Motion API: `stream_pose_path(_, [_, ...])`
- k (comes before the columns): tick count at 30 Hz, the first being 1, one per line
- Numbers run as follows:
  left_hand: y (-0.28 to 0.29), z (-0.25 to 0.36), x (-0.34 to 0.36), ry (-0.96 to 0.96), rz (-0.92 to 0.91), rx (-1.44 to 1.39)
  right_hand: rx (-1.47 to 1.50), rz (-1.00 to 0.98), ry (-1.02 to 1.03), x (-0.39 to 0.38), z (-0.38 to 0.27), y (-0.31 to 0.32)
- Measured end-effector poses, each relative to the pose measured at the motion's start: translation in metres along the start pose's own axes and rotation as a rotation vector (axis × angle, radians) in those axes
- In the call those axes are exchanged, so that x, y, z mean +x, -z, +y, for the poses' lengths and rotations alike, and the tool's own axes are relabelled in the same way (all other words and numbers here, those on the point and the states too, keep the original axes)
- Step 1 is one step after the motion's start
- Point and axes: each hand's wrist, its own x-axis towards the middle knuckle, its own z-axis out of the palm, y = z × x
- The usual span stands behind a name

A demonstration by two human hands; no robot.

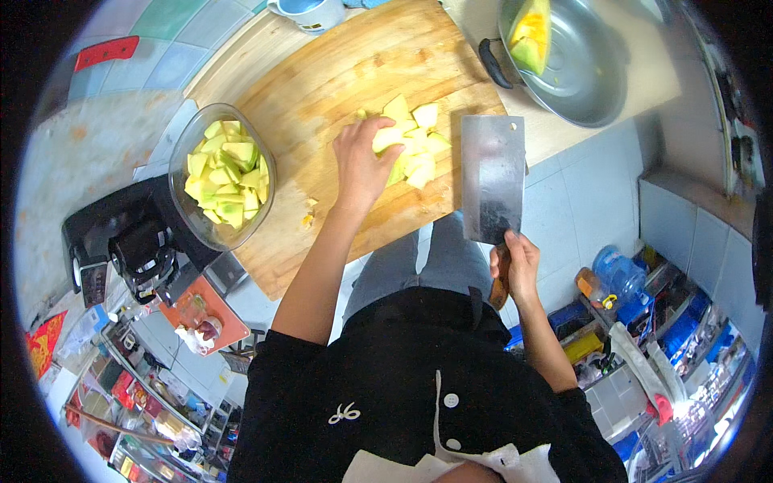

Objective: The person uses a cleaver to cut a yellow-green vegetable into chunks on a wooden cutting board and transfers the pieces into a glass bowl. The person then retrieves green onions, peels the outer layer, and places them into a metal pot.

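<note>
My left hand [362, 157] is on the wooden cutting board [322, 88], its fingers and thumb closed around some pale yellow-green cut chunks [419, 141], which look like squash or melon. More such pieces lie loose beside the fingers. In my right hand [519, 266] is a cleaver [493, 177], gripped by its brown wooden handle. Its broad steel blade points away from me, flat side up, by the board's right edge. At the board's left, a clear glass bowl [270, 173] is heaped with similar pieces [229, 173].
A metal pan [592, 97] at the far right holds a wedge [531, 36] with orange inner flesh. Small orange scraps [308, 217] lie on the board near the bowl. A white mug [314, 16] stands at the back. A black appliance [145, 258] sits left of the board.
</note>
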Motion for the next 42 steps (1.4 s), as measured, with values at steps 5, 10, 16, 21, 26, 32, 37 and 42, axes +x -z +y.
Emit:
stream_pose_path(5, [-0.012,-0.024,-0.009,-0.071,0.199,-0.008,0.02,0.048,-0.086,0.028,0.013,-0.02])
stream_pose_path(10, [-0.041,0.0,-0.025,-0.103,0.245,0.081,0.078,-0.074,-0.033,0.033,0.027,-0.056])
stream_pose_path(16, [-0.054,0.009,-0.018,-0.188,0.359,0.105,0.026,-0.024,-0.085,0.028,0.033,-0.076])
stream_pose_path(21, [-0.061,0.017,-0.017,-0.24,0.388,0.112,0.07,-0.006,-0.12,0.022,0.027,-0.087])
stream_pose_path(26, [-0.024,0.044,-0.02,-0.183,0.499,0.016,-0.041,-0.035,-0.055,-0.005,-0.004,-0.092])
stream_pose_path(32, [0.077,0.019,-0.03,-0.093,0.791,0.158,-0.175,-0.374,0.013,-0.01,-0.042,-0.167])
stream_pose_path(37, [0.156,-0.059,-0.037,0.112,0.894,0.37,-0.308,-0.598,0.047,0.011,-0.049,-0.25])
stream_pose_path(42, [0.173,-0.085,-0.054,0.157,0.86,0.386,-0.28,-0.423,0.089,0.031,-0.062,-0.232])
